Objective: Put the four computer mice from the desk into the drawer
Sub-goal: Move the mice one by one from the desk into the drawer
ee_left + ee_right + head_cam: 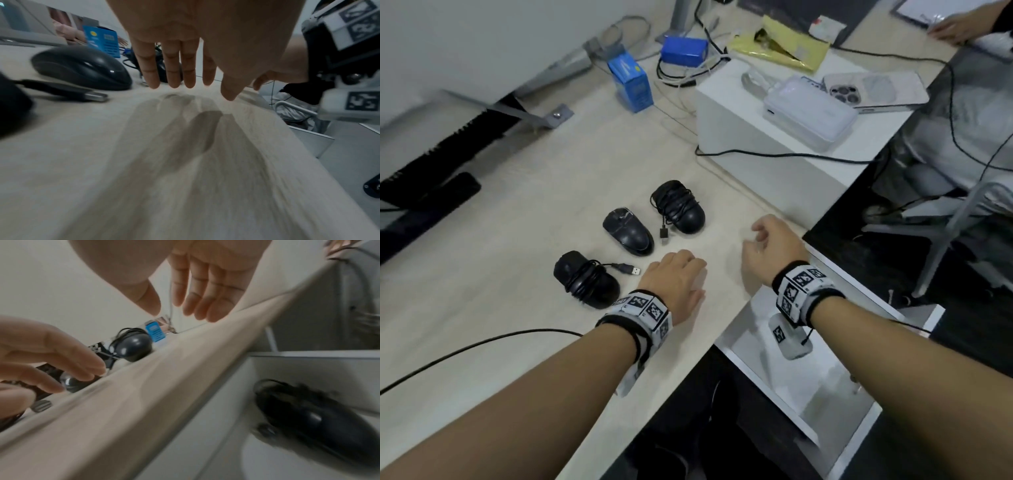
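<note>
Three black mice lie on the pale desk (517,240): a cord-wrapped one (678,207) farthest, a bare one (628,231) in the middle, and another cord-wrapped one (585,279) nearest left, its USB plug lying loose. My left hand (674,281) hovers palm-down just right of them, fingers (170,73) straight, holding nothing. My right hand (753,238) hangs relaxed and empty over the desk's right edge. Below that edge the white drawer (835,387) stands open. A fourth black mouse (308,415) lies inside it; in the head view my right wrist hides it.
A white box (756,147) at the back right carries a white device (810,109) and a phone (873,90). Blue boxes (633,85), a yellow envelope (780,48) and cables sit behind. Another person's hand (955,29) rests top right. A chair leg (945,240) stands right of the drawer.
</note>
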